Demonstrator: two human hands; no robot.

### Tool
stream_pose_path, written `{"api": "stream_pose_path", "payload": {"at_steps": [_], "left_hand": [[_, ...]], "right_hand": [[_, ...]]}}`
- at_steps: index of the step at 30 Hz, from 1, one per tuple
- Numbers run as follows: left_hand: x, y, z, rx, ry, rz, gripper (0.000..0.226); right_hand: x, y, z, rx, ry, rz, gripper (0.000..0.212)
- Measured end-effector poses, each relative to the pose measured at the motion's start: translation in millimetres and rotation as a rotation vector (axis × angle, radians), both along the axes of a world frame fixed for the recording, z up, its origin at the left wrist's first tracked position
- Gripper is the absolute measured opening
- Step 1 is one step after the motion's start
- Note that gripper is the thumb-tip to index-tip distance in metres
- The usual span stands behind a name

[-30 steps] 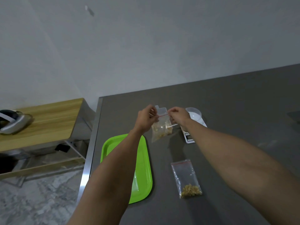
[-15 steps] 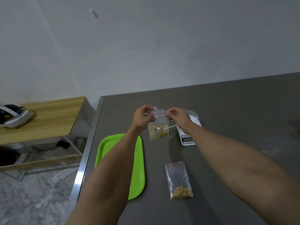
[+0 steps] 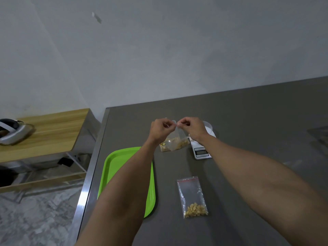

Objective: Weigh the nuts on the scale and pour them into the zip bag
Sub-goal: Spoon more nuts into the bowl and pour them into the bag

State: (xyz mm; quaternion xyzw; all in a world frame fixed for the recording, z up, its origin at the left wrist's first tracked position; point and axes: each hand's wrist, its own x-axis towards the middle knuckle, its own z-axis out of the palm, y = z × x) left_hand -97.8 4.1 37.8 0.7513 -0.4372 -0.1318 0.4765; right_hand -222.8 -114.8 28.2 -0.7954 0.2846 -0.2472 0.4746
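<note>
I hold a small clear zip bag (image 3: 174,142) with nuts in its bottom above the grey table. My left hand (image 3: 160,129) and my right hand (image 3: 190,127) both pinch its top edge, fingertips nearly meeting. Behind my right hand stands a white scale (image 3: 202,151) with a white bowl (image 3: 208,127) on it, partly hidden. A second zip bag (image 3: 192,197) with a red strip lies flat nearer to me, nuts gathered at its lower end.
A lime green tray (image 3: 115,166) lies on the grey table (image 3: 248,121) under my left forearm, near the table's metal left edge. Off to the left stands a lower wooden table (image 3: 49,132) with a white headset (image 3: 12,132) on it.
My two hands have drawn together along the top of the held bag, from its corners to near its middle. The bag hangs a bit lower over the table.
</note>
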Motion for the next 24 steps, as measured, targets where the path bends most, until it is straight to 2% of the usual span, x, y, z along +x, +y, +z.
{"api": "stream_pose_path", "payload": {"at_steps": [4,7,12,16,20,24], "left_hand": [[-3.5,-6.9,4.7,0.026,-0.089,-0.014,0.014],[-0.5,-8.7,8.4,0.046,-0.113,0.009,0.008],[10.5,-2.7,11.8,0.066,-0.154,-0.005,0.01],[15.8,-1.8,12.9,0.115,-0.197,-0.046,0.012],[20.3,2.0,9.1,0.054,-0.166,0.004,0.009],[23.3,5.3,4.0,0.062,-0.137,0.001,0.019]], "right_hand": [[1.4,-0.3,0.9,-0.053,0.011,-0.047,0.005],[3.0,0.2,1.9,-0.098,0.016,-0.126,0.003],[2.7,-5.6,-4.4,-0.083,0.001,-0.251,0.005],[4.0,-2.8,-10.3,-0.061,-0.001,-0.259,0.006],[1.8,0.3,-10.1,-0.032,-0.031,-0.247,0.006],[-1.8,-2.5,-10.7,-0.017,-0.055,-0.26,0.007]]}}
